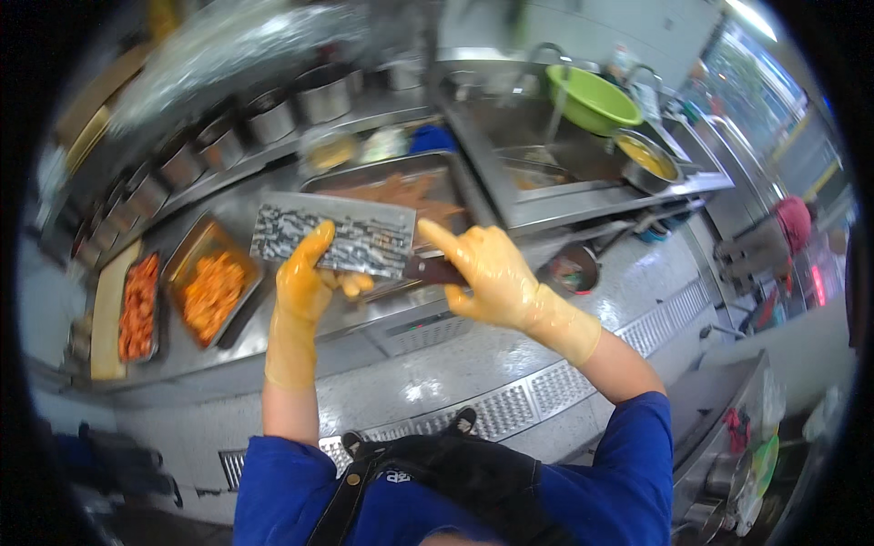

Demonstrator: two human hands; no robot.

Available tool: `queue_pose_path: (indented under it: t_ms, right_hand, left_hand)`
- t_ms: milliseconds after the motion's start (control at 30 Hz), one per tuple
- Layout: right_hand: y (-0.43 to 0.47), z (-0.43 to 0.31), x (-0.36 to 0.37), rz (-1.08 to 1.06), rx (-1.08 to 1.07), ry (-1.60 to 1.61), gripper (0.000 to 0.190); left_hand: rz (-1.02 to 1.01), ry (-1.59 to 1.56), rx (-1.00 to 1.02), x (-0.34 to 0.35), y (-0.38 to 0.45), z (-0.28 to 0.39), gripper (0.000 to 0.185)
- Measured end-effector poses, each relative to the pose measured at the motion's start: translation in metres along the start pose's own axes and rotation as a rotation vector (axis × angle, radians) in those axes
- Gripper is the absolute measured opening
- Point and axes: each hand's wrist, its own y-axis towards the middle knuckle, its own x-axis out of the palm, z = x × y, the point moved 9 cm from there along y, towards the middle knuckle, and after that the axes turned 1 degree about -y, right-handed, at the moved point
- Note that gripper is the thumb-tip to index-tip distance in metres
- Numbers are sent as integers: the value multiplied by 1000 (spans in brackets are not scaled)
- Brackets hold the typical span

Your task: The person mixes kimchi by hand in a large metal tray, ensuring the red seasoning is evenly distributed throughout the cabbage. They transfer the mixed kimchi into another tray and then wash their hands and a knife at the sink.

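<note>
A broad cleaver with a patterned blade and a dark handle is held level over the steel counter. My left hand, in a yellow rubber glove, grips the blade, thumb on top and fingers beneath. My gloved right hand is closed around the handle, its index finger stretched towards the blade. Behind the cleaver, a large steel tray holds flat brownish pieces that look like meat. To the left, a steel pan contains orange-coated pieces. Beside it, a narrower tray holds reddish pieces.
Steel canisters line the raised back shelf. A sink adjoins the counter at right, with a green basin and a steel pot at its far edge. A bucket stands on the floor. A person is farther right.
</note>
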Motion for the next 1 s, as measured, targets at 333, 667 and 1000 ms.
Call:
queue_pose_path:
  t_ms: [333,667,1000]
  right_hand:
    - [-43,341,-112,399,379,-348,71]
    - [-130,621,-20,580,1171,731,51]
    - [-75,767,124,857,1320,1769,58]
  left_hand:
    - [-47,41,-129,172,300,-109,50]
    - [178,-238,-219,204,534,-305,59]
    - [319,-578,-298,184,624,-418,66]
